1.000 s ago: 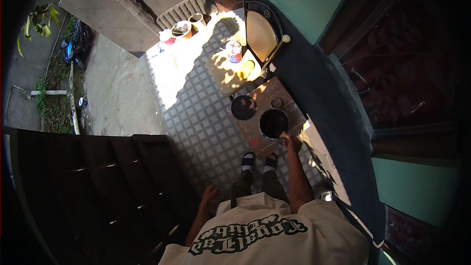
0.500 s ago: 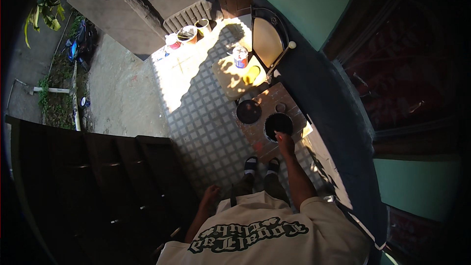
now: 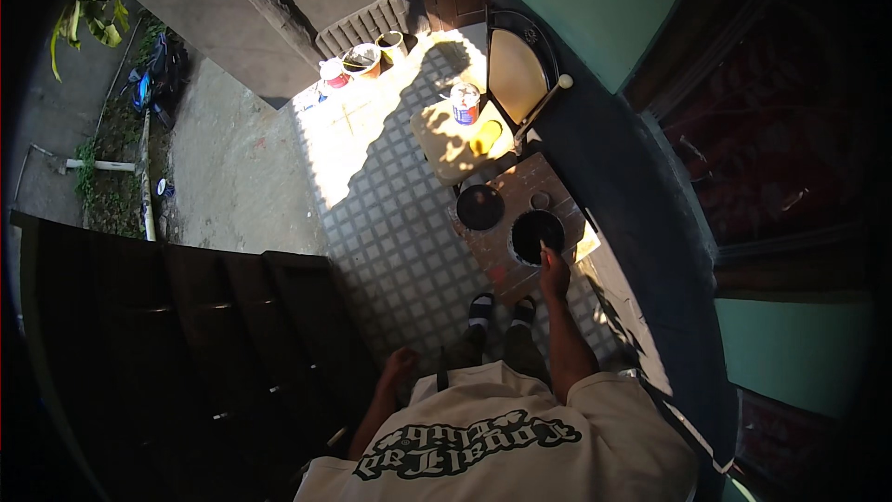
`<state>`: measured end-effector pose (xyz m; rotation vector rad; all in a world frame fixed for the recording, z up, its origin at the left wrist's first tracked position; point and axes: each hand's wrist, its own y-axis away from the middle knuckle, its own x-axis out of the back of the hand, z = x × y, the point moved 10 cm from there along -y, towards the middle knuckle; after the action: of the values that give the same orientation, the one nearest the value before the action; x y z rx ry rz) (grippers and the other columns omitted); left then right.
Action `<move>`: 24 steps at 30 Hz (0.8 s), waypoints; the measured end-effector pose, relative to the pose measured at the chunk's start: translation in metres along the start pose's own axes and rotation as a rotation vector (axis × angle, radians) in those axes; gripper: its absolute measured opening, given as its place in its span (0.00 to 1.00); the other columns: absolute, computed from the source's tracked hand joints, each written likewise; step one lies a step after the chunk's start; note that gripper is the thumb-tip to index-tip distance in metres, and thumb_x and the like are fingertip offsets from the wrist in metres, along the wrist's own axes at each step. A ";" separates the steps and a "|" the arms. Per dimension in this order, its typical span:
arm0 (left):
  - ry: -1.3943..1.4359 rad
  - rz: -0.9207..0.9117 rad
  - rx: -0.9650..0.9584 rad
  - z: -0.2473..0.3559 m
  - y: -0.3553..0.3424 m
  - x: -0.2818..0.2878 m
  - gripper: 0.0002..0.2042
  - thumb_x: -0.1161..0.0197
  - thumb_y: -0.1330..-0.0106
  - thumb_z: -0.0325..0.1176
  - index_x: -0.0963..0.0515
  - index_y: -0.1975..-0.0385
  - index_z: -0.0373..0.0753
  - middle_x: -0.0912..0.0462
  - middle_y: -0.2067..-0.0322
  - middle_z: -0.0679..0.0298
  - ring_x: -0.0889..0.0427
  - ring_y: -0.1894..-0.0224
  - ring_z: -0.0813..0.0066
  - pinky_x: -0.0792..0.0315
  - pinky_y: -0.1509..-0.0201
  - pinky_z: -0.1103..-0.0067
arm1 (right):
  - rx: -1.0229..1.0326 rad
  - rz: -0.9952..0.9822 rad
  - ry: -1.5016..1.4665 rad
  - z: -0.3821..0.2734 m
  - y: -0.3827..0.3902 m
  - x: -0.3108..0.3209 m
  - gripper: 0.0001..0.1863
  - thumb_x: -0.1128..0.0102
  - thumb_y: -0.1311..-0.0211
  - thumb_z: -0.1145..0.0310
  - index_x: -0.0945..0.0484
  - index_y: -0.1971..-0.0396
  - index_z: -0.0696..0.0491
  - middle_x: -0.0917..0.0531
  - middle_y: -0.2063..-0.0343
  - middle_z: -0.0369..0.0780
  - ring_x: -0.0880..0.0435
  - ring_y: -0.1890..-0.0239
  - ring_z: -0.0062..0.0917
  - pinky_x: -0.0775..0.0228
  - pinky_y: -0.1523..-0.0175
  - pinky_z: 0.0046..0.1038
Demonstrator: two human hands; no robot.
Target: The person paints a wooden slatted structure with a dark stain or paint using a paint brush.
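- The cream short-sleeved shirt (image 3: pixel 502 423) with dark lettering is nearest, at 6 o'clock.
- The bare left hand (image 3: pixel 401 367) hangs low at about 10 o'clock from the chest; its fingers look loosely curled, but I cannot tell whether it holds anything.
- Dark open-toed sandals (image 3: pixel 480 310) over pale socks stand at 12 o'clock on a grey-and-white checked tile floor (image 3: pixel 372 223).
- The bare right hand (image 3: pixel 555 277) reaches to 1 o'clock, fingers closed on a small pale tan tool (image 3: pixel 544 246), mostly hidden by the hand; its visible end is over the container's near side.
- That round, dark-inside container with a pale-smeared outer wall (image 3: pixel 513 244) sits just past 12 o'clock on a low, scuffed brown wooden table (image 3: pixel 489 244).
- On the same table, a flat, round dark disc (image 3: pixel 480 207) lies at the container's 10 o'clock, and a small round brownish ring-shaped thing (image 3: pixel 540 200) at its 12.
- Just beyond, a cream chair seat (image 3: pixel 437 160) bears a white, blue and red can (image 3: pixel 465 110) and a rounded yellow object (image 3: pixel 485 138).
- Farther off, at 11 o'clock, a pale orange-sided bucket (image 3: pixel 362 61) stands in sunlight.
- Well apart, at half past 10, is a blue-and-black motorcycle (image 3: pixel 153 82).
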<state>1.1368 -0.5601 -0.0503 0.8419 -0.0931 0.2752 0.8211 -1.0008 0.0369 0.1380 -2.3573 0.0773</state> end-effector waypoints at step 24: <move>0.013 0.162 -0.119 -0.034 0.030 -0.044 0.13 0.43 0.34 0.33 0.18 0.54 0.35 0.14 0.63 0.61 0.18 0.62 0.75 0.23 0.58 0.73 | -0.851 0.191 -0.515 0.144 0.024 0.002 0.19 0.39 0.31 0.58 0.18 0.52 0.58 0.12 0.62 0.45 0.09 0.71 0.34 0.16 0.72 0.29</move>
<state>1.0849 -0.5248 -0.0595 0.7148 -0.1647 0.4235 0.7163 -0.9906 -0.0637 -0.5373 -2.6771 -0.9576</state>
